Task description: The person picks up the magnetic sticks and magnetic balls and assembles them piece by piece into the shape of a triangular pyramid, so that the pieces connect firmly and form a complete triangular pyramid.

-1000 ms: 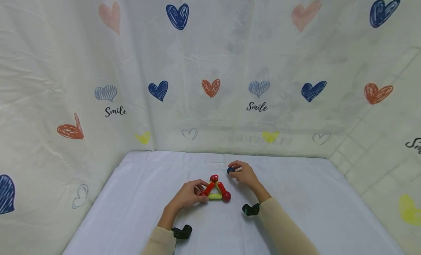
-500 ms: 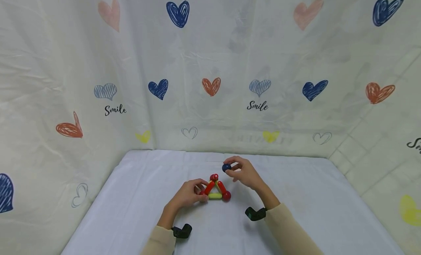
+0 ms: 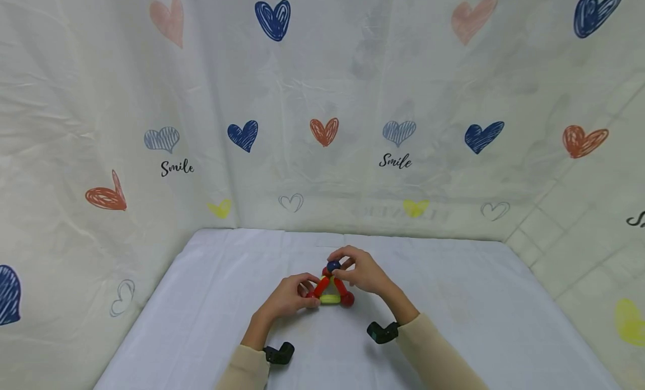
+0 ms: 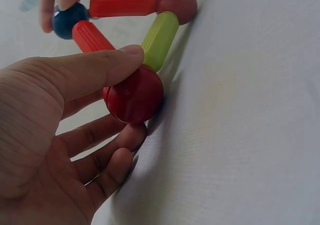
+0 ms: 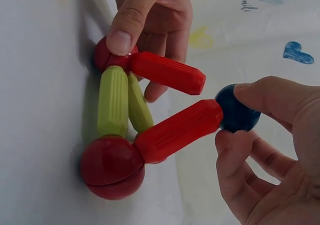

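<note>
A magnetic ball-and-rod frame stands on the table, with red balls at its base corners, yellow-green rods (image 5: pixel 113 102) between them and red rods (image 5: pixel 182 130) slanting upward. My left hand (image 3: pixel 287 296) grips the near-left red ball (image 4: pixel 135 97), thumb over its top and fingertips beneath. Between thumb and fingertips my right hand (image 3: pixel 367 273) pinches a dark blue ball (image 5: pixel 240 110) above the frame. In the right wrist view the blue ball meets the end of one red rod, while the other red rod's tip (image 5: pixel 197 82) looks slightly apart. The back red ball is partly hidden in the head view.
A white cloth covers the table (image 3: pixel 242 255). Behind it and at the sides hangs a pale curtain (image 3: pixel 353 88) printed with hearts and "Smile". Each wrist wears a small black camera, one on the left (image 3: pixel 279 353) and one on the right (image 3: pixel 383 332).
My right hand has carried the blue ball leftward, from beside the frame to the upper ends of the red rods. My left hand has stayed on the near-left red ball.
</note>
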A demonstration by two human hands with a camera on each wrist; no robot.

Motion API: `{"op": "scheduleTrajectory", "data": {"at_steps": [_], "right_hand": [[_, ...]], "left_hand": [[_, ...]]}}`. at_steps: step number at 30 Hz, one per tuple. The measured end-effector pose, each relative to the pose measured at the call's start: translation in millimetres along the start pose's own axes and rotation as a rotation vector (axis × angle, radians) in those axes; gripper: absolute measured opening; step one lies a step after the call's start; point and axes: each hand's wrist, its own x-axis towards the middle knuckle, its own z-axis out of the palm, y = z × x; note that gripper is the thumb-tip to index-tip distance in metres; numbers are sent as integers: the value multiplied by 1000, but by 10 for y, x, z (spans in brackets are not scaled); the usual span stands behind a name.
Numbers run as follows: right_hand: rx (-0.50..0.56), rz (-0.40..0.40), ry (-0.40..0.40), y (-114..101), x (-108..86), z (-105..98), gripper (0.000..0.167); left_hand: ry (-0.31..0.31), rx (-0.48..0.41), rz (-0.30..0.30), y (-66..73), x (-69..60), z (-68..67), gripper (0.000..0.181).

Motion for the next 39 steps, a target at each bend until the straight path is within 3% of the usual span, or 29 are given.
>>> {"op": "scheduleTrajectory", "data": {"at_steps": [14,24,39], "right_hand": [[-89,-44,-35,0,-49,35,26],[-81,-77,-56,81,-115,62,44],[-72,-84,28,270,-175,173,51]], "left_hand": [[-4,-8,4,0,20,2,40],[1,1,-2,15,8,1,40],[8,-6,8,-3,-2,18,40]]}}
